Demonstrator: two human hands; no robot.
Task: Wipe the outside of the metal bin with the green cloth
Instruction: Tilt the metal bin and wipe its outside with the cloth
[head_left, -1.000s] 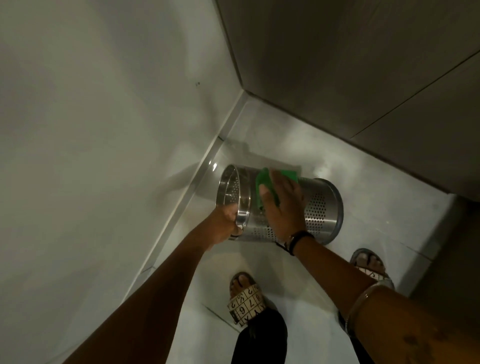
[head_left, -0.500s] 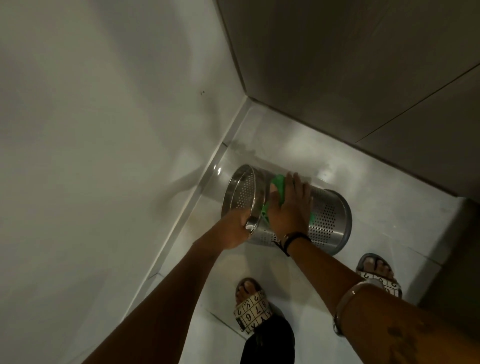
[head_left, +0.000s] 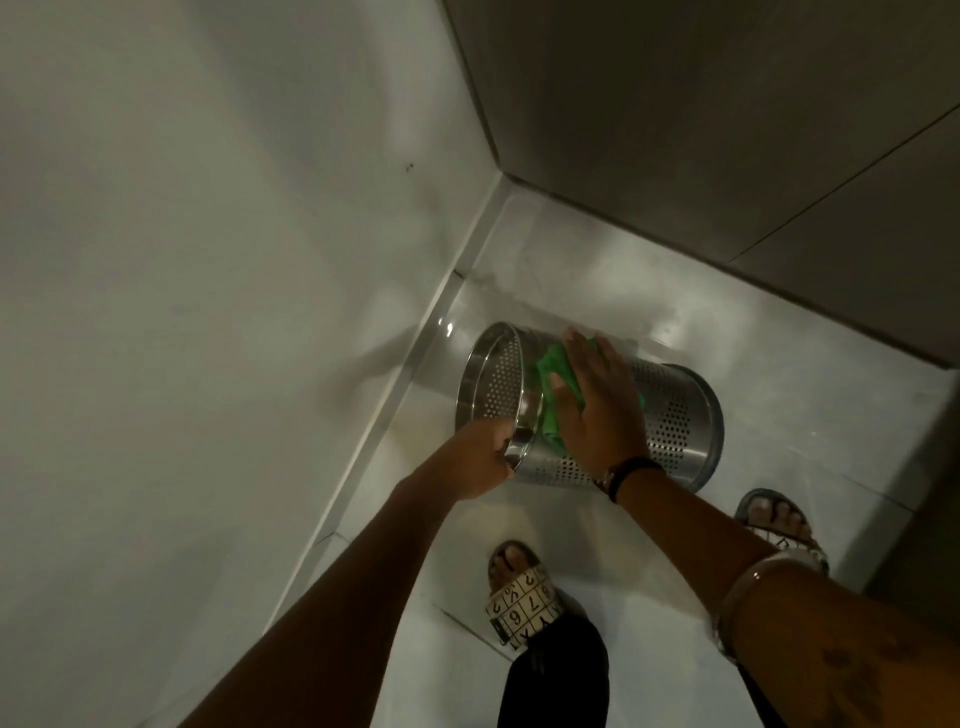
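Note:
A perforated metal bin (head_left: 675, 410) is tipped on its side above the floor, its open mouth facing left toward the wall. My left hand (head_left: 480, 460) grips the near part of the bin's rim. My right hand (head_left: 600, 410) lies flat on the bin's upper side, fingers stretched out, pressing the green cloth (head_left: 551, 400) against the metal. The cloth is bunched under my palm, and only its left part shows beside the thumb.
A pale wall (head_left: 208, 312) with a shiny skirting strip (head_left: 415, 374) runs close on the left. A dark panelled wall (head_left: 727, 156) closes the corner behind the bin. My two sandalled feet (head_left: 522, 597) stand on the light tiled floor (head_left: 805, 415) just in front.
My right hand with the cloth has slid further up over the top of the bin, fingers now stretched out. The left hand keeps its grip on the rim.

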